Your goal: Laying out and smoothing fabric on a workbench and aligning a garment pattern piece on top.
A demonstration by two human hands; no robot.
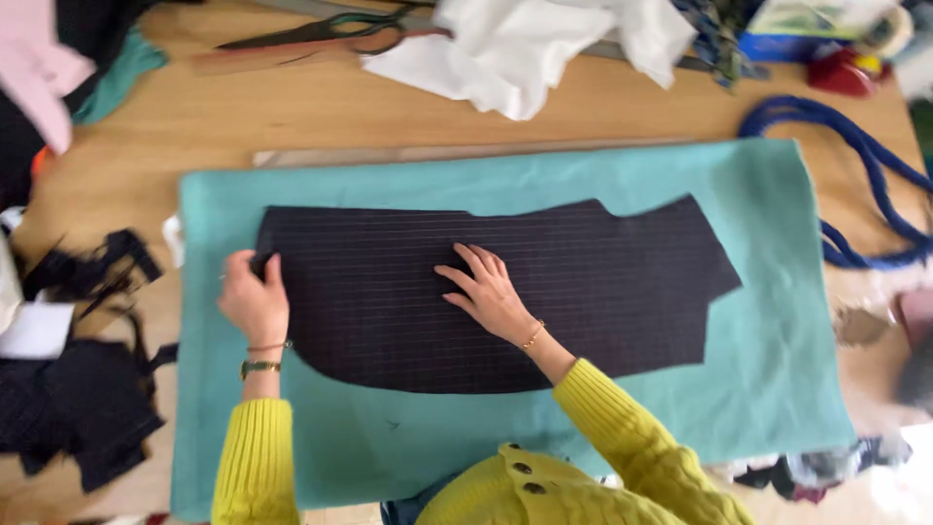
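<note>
A dark pinstriped fabric piece, cut to a curved pattern shape, lies flat on a teal cloth spread over a wooden table. My left hand pinches the dark piece's left edge between thumb and fingers. My right hand rests flat on the middle of the dark piece, fingers spread. Both arms wear yellow knit sleeves; a watch and bracelets are on the wrists.
Black scissors lie at the table's far edge beside crumpled white fabric. A long ruler borders the teal cloth's far side. Blue cord loops at the right. Black fabric scraps sit at the left.
</note>
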